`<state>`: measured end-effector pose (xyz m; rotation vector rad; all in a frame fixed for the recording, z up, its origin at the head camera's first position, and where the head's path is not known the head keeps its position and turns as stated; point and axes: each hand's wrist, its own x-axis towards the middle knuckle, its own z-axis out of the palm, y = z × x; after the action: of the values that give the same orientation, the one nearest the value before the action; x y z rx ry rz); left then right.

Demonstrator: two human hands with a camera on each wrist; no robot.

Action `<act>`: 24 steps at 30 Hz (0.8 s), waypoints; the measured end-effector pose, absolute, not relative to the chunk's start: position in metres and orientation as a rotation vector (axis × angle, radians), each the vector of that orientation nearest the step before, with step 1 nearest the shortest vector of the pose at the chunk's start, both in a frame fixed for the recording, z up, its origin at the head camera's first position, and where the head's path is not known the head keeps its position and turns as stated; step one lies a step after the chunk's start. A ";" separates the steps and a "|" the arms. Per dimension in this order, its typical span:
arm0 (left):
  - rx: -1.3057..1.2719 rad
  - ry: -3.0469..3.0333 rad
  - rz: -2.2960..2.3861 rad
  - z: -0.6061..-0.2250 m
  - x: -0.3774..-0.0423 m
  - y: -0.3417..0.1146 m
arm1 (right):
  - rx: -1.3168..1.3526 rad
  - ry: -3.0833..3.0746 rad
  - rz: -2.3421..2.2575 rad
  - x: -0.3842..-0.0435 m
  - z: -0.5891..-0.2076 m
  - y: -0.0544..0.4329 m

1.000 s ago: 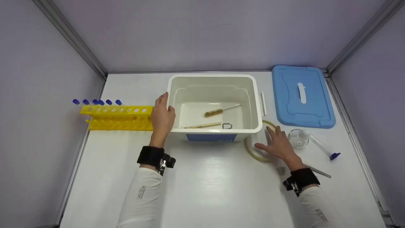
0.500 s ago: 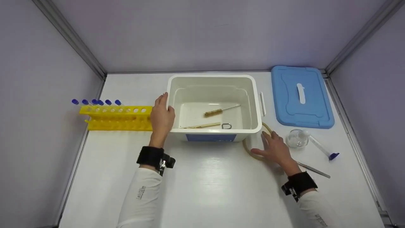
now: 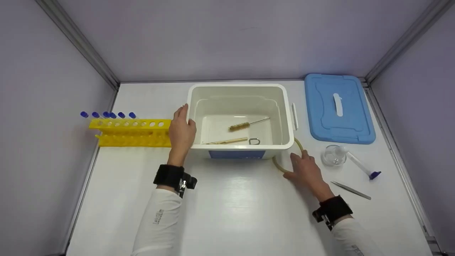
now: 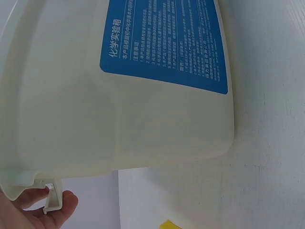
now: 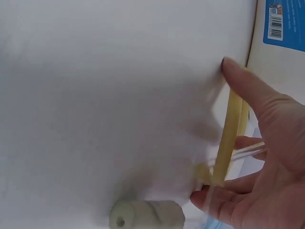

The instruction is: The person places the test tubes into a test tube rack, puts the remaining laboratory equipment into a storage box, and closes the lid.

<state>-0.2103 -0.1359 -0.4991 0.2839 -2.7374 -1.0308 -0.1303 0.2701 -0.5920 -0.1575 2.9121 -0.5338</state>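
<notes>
Spanning the tube (image 5: 228,136): right hand (image 3: 306,172), fingers loosely spread.
The box (image 3: 234,147) is held by its handle (image 4: 57,198) in the left hand (image 3: 182,133); a jar (image 3: 330,160) is seen right of both hands.

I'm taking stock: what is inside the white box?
Inside the white box lie a bristle brush, a wooden strip and a metal clip. The near rim hides the inner near wall and the floor against it, so anything lying there cannot be seen.

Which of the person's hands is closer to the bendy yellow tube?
The right. The right hand is right up at the yellow tube; the left hand is over on the far side of the white box, holding its handle.
</notes>
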 end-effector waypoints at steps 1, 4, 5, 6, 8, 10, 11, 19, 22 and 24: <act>0.285 -2.734 -1.031 -0.499 -0.210 -0.136 | -0.133 2.907 -0.554 -0.131 -0.591 0.271; 0.288 -2.732 -1.024 -0.499 -0.210 -0.135 | -0.049 2.892 -0.594 -0.134 -0.588 0.272; 0.289 -2.734 -1.021 -0.499 -0.210 -0.135 | -0.022 2.890 -0.596 -0.135 -0.588 0.272; 0.290 -2.736 -1.020 -0.499 -0.210 -0.135 | 0.003 2.890 -0.590 -0.136 -0.587 0.272; 0.291 -2.740 -1.016 -0.499 -0.210 -0.135 | 0.029 2.901 -0.565 -0.137 -0.586 0.272; 0.293 -2.743 -1.015 -0.499 -0.210 -0.135 | 0.040 2.923 -0.538 -0.139 -0.586 0.271; 0.294 -2.743 -1.012 -0.499 -0.210 -0.135 | 0.038 2.941 -0.524 -0.139 -0.587 0.271; 0.271 -2.730 -1.024 -0.500 -0.210 -0.136 | 0.053 3.005 -0.478 -0.139 -0.580 0.276; 0.269 -2.727 -1.040 -0.500 -0.210 -0.136 | 0.095 2.985 -0.495 -0.141 -0.578 0.281; 0.271 -2.730 -1.047 -0.500 -0.209 -0.136 | 0.131 2.978 -0.530 -0.141 -0.577 0.284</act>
<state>-0.2095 -0.1361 -0.4997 0.2710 -2.7297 -1.0474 -0.1410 0.2843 -0.5773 0.1312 2.9776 -0.5304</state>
